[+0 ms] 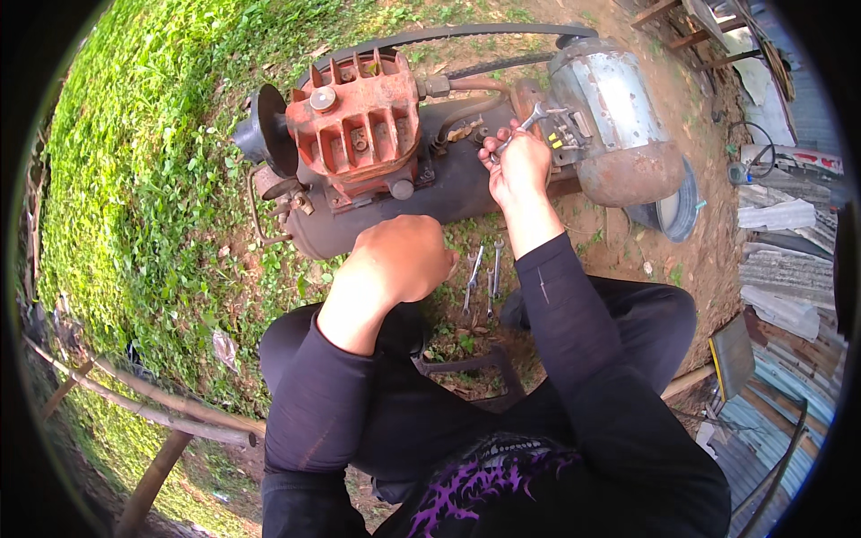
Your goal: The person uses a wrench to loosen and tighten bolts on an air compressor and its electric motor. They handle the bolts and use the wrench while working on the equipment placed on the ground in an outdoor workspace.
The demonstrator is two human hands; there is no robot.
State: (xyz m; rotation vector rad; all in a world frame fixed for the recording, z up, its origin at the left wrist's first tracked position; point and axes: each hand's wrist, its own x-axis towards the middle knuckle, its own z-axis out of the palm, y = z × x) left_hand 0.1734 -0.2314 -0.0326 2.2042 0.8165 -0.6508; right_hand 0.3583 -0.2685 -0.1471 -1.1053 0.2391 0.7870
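My right hand [523, 163] is closed around a combination wrench [534, 117], its open jaw pointing up beside the exposed wiring terminals [558, 139] of a motor. My left hand [404, 255] hangs in front of the tank with its back turned up and its fingers curled under; whatever they hold, if anything, is hidden. Before me lies an air compressor with a finned red pump head [354, 117], a dark cylindrical tank [466, 193] and a rusty grey electric motor [619, 99] at the right. Several wrenches [496, 269] lie on the ground between my knees.
A black drive belt [466, 32] runs behind the pump to the motor. A dark basin [686, 206] sits behind the motor's right end. Corrugated metal sheets [780, 287] are piled at the right. Bamboo poles [179, 403] cross the lower left, near grass [143, 161].
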